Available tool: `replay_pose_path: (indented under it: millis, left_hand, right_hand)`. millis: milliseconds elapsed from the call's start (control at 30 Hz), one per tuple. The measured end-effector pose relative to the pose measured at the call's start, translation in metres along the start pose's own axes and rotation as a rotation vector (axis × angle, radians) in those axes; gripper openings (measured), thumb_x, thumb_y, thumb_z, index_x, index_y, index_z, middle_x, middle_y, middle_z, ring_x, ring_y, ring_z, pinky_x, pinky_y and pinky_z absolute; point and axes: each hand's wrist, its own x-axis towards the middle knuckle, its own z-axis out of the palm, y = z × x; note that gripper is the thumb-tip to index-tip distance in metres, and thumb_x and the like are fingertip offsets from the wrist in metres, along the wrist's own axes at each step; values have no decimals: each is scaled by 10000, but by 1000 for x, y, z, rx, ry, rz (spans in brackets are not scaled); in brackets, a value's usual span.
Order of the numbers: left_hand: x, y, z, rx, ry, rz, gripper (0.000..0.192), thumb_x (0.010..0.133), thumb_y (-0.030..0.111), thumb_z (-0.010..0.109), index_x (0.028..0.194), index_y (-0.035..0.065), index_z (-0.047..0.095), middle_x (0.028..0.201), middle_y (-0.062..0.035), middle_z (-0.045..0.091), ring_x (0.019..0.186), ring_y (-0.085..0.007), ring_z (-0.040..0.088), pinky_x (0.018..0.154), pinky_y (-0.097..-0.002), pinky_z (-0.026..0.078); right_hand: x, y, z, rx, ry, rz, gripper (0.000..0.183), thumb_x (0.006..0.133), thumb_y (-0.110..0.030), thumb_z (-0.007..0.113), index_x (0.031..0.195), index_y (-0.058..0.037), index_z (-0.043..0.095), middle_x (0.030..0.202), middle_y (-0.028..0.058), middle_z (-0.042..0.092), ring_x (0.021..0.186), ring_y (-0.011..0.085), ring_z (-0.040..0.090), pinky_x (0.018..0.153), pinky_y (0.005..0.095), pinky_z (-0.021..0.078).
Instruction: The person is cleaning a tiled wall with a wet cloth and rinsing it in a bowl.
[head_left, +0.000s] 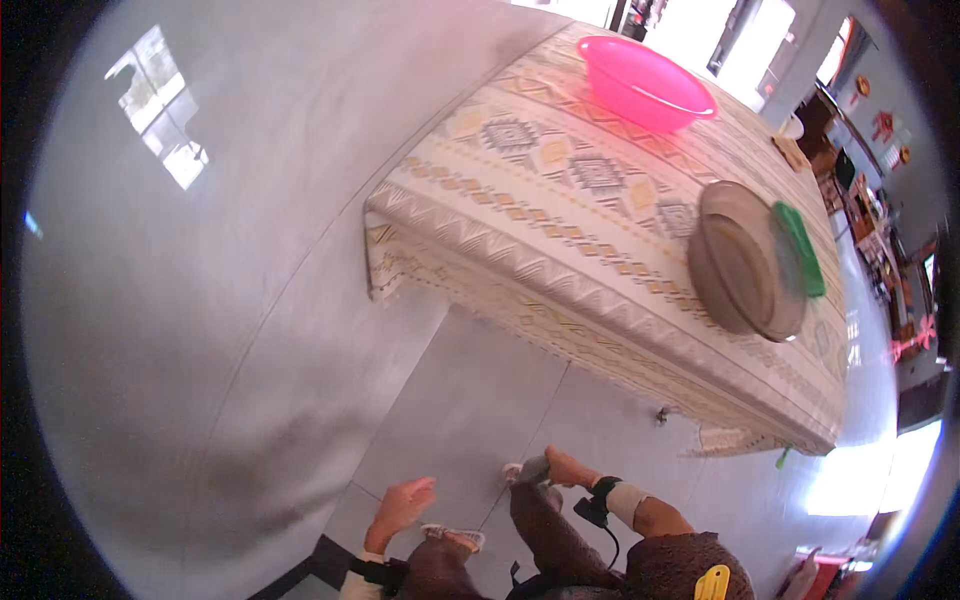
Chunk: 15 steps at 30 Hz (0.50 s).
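My right hand (571, 471) grips a small grey object (535, 470), held low in front of my legs; its exact kind is unclear. Over the floor to the left, my left hand (405, 504) hangs with loosely bent fingers, and nothing shows in it. Ahead of both hands stands a table covered by a patterned tablecloth (517, 202). On its right part rests a translucent brownish basin (742, 262), with a green cloth-like item (801, 247) against its far side. A bright pink plastic basin (649, 82) sits near the table's far end.
Grey tiled floor (457, 405) lies between me and the table's overhanging cloth. A small dark item (661, 415) is by the table's lower edge. A brown item (790, 153) lies at the table's far right edge. Cluttered furniture (874, 232) lines the right side.
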Motion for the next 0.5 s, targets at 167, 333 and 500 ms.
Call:
replay_pose_path:
  millis: [167, 333, 500]
  left_hand:
    - [-41, 85, 12, -63, -108, 15, 366, 803, 164, 621, 1140, 41, 552, 979, -147, 639, 857, -205, 628, 764, -299, 491]
    - [-73, 166, 2, 105, -93, 135, 356, 820, 180, 605, 1140, 35, 550, 1026, -137, 632, 913, -210, 620, 794, -309, 484]
    - [-80, 214, -23, 91, -121, 185, 360, 836, 226, 592, 1135, 27, 562, 1010, -110, 642, 900, -169, 606, 796, -291, 469]
  right_hand:
    - [-90, -91, -98, 145, -89, -164, 387, 686, -144, 591, 1051, -47, 507, 894, 214, 593, 908, 416, 552, 764, 500, 429]
    - [-153, -85, -151, 115, 171, -139, 348, 663, -174, 585, 994, -67, 571, 903, 195, 599, 892, 383, 566, 778, 470, 437]
    - [-228, -128, -236, 397, 192, 105, 363, 662, -237, 630, 968, -50, 578, 843, 166, 625, 788, 357, 598, 685, 414, 476]
